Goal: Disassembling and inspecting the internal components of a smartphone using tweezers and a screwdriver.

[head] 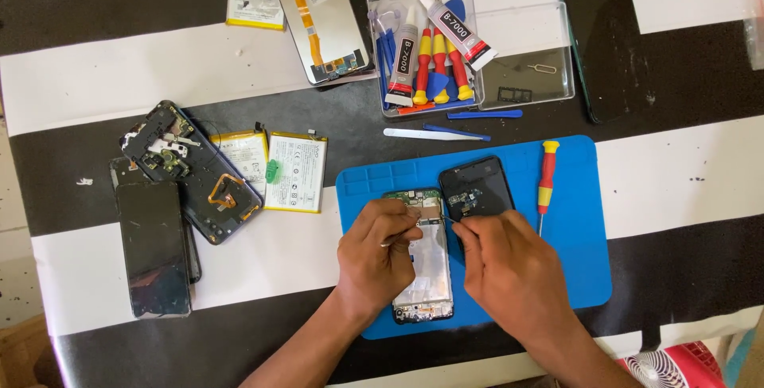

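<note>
- Nearest the camera, two bare forearms are seen reaching up from the lower edge onto a blue work mat (573,276), which lies on a black-and-white striped tablecloth (95,85).
- An opened phone (422,276), its back off and its circuit board and metal shield exposed, is laid upright on the mat's left half; its middle is hidden by the left hand (380,257).
- That left hand is curled over the phone, fingers bent and pinched on a thin metal tool whose tip is pointed at the phone's upper part.
- By the right hand (509,265), fingers are closed around a second thin tool aimed at the same spot; what the tips touch cannot be told.
- A removed black back cover (476,187) is placed just right of the phone's top, touching the right hand's knuckles.
- One red-and-yellow screwdriver (546,181) is laid on the mat, right of the cover.
- Above the mat, a clear plastic box (525,38) is found, filled with glue tubes, screwdrivers and blue picks; a white spudger (430,134) is set below it.
- Left of the mat, two batteries (274,169), another opened phone (195,171) and a dark phone (153,249) are spread, well apart from the hands.
</note>
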